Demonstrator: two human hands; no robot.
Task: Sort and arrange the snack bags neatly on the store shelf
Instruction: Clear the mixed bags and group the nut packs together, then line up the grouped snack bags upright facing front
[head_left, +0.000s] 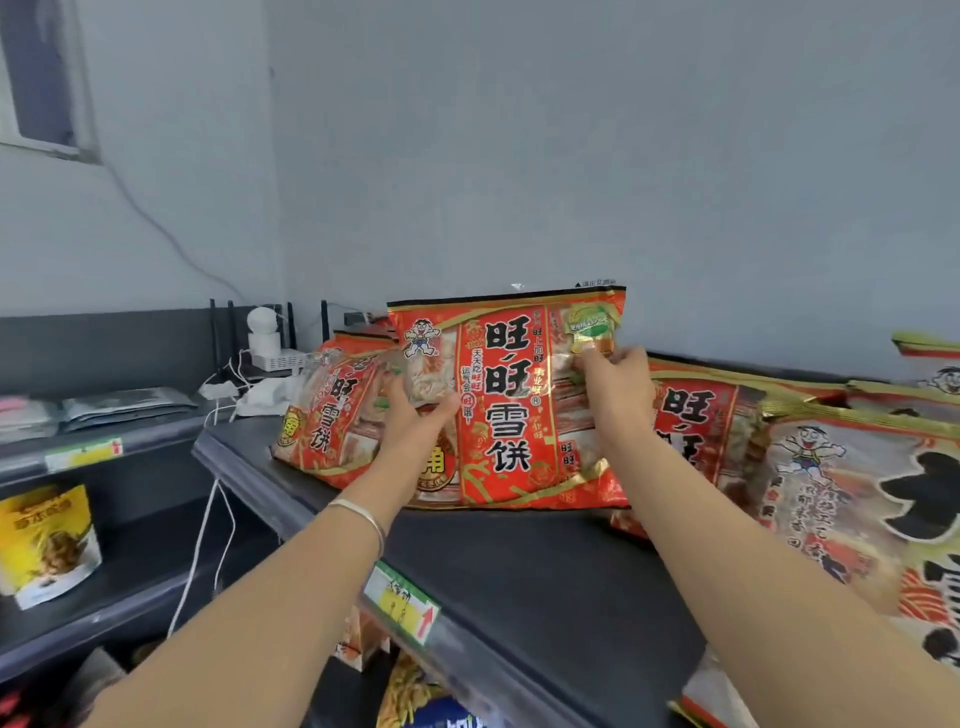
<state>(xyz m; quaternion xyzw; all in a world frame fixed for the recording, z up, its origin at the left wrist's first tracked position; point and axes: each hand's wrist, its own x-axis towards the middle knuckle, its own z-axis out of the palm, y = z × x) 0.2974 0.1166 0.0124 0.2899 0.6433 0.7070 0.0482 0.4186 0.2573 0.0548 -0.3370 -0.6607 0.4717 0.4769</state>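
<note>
Red glossy film rice-cracker bag (511, 410) stands upright on the dark top shelf (524, 566), pinched by the left hand (415, 418) and right hand (615, 382). It is probably light, slippery and brittle inside, so hold its side edges gently.

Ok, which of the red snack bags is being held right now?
The middle bag, upright and facing front: the left hand and right hand grip its sides. The left bag and right bag are not held.

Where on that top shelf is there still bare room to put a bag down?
Bare shelf lies in front of the held bag, back from the price tag. The right is crowded with lying bags; at left stands another bag, then cables.
</note>
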